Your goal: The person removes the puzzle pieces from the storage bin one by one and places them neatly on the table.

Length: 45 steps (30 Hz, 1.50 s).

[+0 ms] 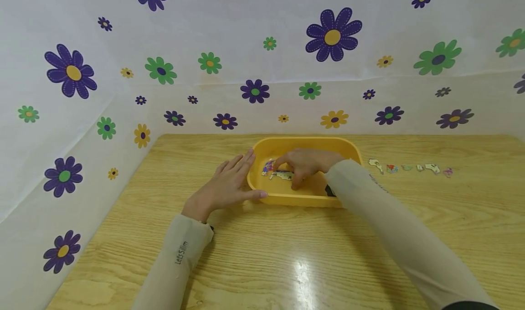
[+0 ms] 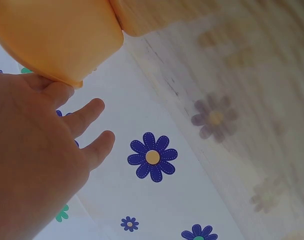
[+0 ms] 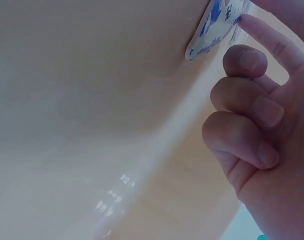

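Note:
A yellow plastic tray (image 1: 303, 200) stands on the table with small flat printed cutouts inside. My left hand (image 1: 225, 184) rests at its left end, thumb on the front rim and fingers stretched along the left side. In the left wrist view the fingers (image 2: 94, 115) are spread beside the tray wall (image 2: 62, 40). My right hand (image 1: 305, 162) reaches inside, index finger and thumb about a long white-edged cutout (image 1: 280, 175), its right end hidden. The right wrist view shows the index fingertip touching a blue-and-white cutout (image 3: 214, 30); the other fingers (image 3: 242, 100) curl in. A colourful cutout (image 1: 268, 166) lies beside the long one.
Right of the tray several small cutouts lie in a row, among them a white one (image 1: 376, 165), a red-and-blue one (image 1: 392, 168) and a pink one (image 1: 448, 172). A flower-printed white sheet (image 1: 229, 23) stands behind and left of the wooden table (image 1: 246, 264).

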Tool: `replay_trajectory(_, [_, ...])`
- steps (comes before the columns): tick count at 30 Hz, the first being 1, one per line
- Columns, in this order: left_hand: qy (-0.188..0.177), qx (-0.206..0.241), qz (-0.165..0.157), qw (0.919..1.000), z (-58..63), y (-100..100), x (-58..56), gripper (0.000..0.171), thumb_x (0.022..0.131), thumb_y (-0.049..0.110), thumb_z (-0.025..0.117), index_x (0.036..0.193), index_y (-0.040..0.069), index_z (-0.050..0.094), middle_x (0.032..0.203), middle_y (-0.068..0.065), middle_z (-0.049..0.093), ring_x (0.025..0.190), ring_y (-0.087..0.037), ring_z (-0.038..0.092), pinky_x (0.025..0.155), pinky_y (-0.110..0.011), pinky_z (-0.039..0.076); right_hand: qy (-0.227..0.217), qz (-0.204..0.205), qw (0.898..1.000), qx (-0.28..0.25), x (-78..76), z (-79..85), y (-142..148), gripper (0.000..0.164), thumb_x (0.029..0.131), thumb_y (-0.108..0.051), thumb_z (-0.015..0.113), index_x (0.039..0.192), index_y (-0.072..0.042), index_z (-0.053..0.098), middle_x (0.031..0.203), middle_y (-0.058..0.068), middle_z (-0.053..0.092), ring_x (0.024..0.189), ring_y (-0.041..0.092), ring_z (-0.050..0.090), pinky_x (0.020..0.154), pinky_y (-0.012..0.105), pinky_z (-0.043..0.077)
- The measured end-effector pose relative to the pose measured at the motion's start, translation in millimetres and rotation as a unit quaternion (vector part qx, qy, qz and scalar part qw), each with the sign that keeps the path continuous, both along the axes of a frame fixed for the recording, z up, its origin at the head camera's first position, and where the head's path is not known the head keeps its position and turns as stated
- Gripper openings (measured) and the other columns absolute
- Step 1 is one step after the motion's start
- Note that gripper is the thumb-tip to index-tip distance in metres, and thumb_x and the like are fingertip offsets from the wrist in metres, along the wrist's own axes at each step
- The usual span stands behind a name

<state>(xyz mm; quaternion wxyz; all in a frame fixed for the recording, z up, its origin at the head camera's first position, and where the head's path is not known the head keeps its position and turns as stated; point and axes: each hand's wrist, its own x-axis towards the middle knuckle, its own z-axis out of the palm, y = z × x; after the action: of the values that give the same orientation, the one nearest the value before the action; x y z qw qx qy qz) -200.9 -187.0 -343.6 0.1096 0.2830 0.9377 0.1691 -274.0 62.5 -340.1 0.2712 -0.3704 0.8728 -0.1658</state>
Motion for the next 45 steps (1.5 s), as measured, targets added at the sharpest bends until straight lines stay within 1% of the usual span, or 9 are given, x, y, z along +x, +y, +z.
replay_trajectory(5, [0.001, 0.002, -0.001, 1.0, -0.2, 0, 0.1, 0.104, 0.094, 0.061, 0.061, 0.163, 0.006, 0.006, 0.17, -0.004, -0.002, 0.154, -0.034, 0.008, 0.122, -0.057, 0.004, -0.007, -0.012, 1.0, 0.0, 1.6, 0.9, 0, 0.068, 0.078, -0.01, 0.083, 0.142, -0.009, 0.059, 0.069, -0.001, 0.046, 0.058, 0.011, 0.04, 0.054, 0.023, 0.033])
replay_trajectory(12, [0.001, -0.002, 0.0, 1.0, -0.9, 0, -0.1, 0.105, 0.094, 0.064, 0.059, 0.163, 0.007, 0.005, 0.17, -0.004, -0.002, 0.155, -0.034, 0.008, 0.122, -0.058, 0.004, -0.004, -0.007, 1.0, 0.003, 1.9, 0.6, 3, 0.069, 0.079, -0.011, 0.082, 0.142, -0.006, 0.056, 0.077, 0.002, 0.052, 0.066, 0.013, 0.045, 0.06, 0.025, 0.036])
replay_trajectory(15, [0.0, -0.003, 0.003, 1.0, -1.3, 0, -0.6, 0.105, 0.093, 0.064, 0.06, 0.163, 0.007, 0.006, 0.17, -0.004, -0.001, 0.155, -0.033, 0.008, 0.122, -0.058, 0.004, -0.004, -0.006, 1.0, 0.004, 1.7, 0.5, 2, 0.068, 0.078, -0.012, 0.082, 0.141, -0.006, 0.056, 0.074, 0.001, 0.051, 0.064, 0.013, 0.044, 0.059, 0.025, 0.035])
replay_trajectory(23, [0.002, -0.003, 0.003, 1.0, -1.2, -1, -1.1, 0.105, 0.094, 0.064, 0.06, 0.163, 0.007, 0.006, 0.17, -0.005, 0.0, 0.154, -0.034, 0.009, 0.122, -0.058, 0.005, 0.012, -0.019, 0.999, 0.023, 1.6, -0.5, -1, 0.067, 0.078, -0.014, 0.08, 0.14, -0.007, 0.056, 0.07, 0.0, 0.055, 0.059, 0.011, 0.049, 0.057, 0.023, 0.039])
replay_trajectory(27, [0.001, -0.005, 0.002, 1.0, -0.5, -1, -0.6, 0.105, 0.093, 0.065, 0.059, 0.163, 0.007, 0.005, 0.17, -0.003, -0.002, 0.154, -0.034, 0.009, 0.122, -0.058, 0.005, 0.015, -0.028, 1.0, -0.002, 2.0, 1.4, 1, 0.067, 0.078, -0.015, 0.082, 0.139, -0.006, 0.056, 0.065, -0.001, 0.05, 0.055, 0.011, 0.045, 0.054, 0.022, 0.036])
replay_trajectory(32, [0.001, -0.004, 0.001, 1.0, -0.8, -1, -1.0, 0.106, 0.093, 0.066, 0.058, 0.163, 0.007, 0.005, 0.17, -0.002, -0.002, 0.154, -0.034, 0.009, 0.122, -0.057, 0.004, 0.025, -0.033, 0.998, -0.056, 2.4, 9.0, 8, 0.066, 0.077, -0.015, 0.084, 0.136, -0.002, 0.057, 0.073, 0.002, 0.05, 0.065, 0.016, 0.045, 0.06, 0.027, 0.038])
replay_trajectory(37, [0.003, -0.003, 0.002, 1.0, -1.1, -1, -1.1, 0.106, 0.093, 0.066, 0.059, 0.163, 0.007, 0.006, 0.17, -0.003, -0.002, 0.154, -0.035, 0.009, 0.122, -0.058, 0.005, 0.074, -0.023, 0.992, -0.095, -0.9, 20.3, 21, 0.061, 0.077, -0.014, 0.084, 0.131, 0.0, 0.059, 0.072, 0.003, 0.05, 0.064, 0.015, 0.043, 0.061, 0.028, 0.037])
replay_trajectory(39, [0.003, -0.004, 0.002, 1.0, -1.2, -1, -1.0, 0.105, 0.093, 0.065, 0.059, 0.163, 0.006, 0.006, 0.17, -0.003, -0.002, 0.154, -0.034, 0.009, 0.122, -0.058, 0.005, 0.087, -0.028, 0.991, -0.099, -1.1, 27.2, 26, 0.06, 0.077, -0.015, 0.085, 0.13, -0.001, 0.059, 0.071, 0.003, 0.048, 0.064, 0.015, 0.042, 0.061, 0.029, 0.036])
replay_trajectory(45, [-0.001, -0.005, 0.006, 1.0, -2.5, 0, -1.5, 0.106, 0.093, 0.065, 0.06, 0.163, 0.007, 0.005, 0.17, -0.002, -0.002, 0.155, -0.033, 0.007, 0.122, -0.057, 0.004, 0.081, -0.055, 0.991, -0.095, 2.3, 46.2, 40, 0.059, 0.079, -0.016, 0.084, 0.131, -0.003, 0.057, 0.074, 0.005, 0.047, 0.067, 0.018, 0.043, 0.063, 0.032, 0.035])
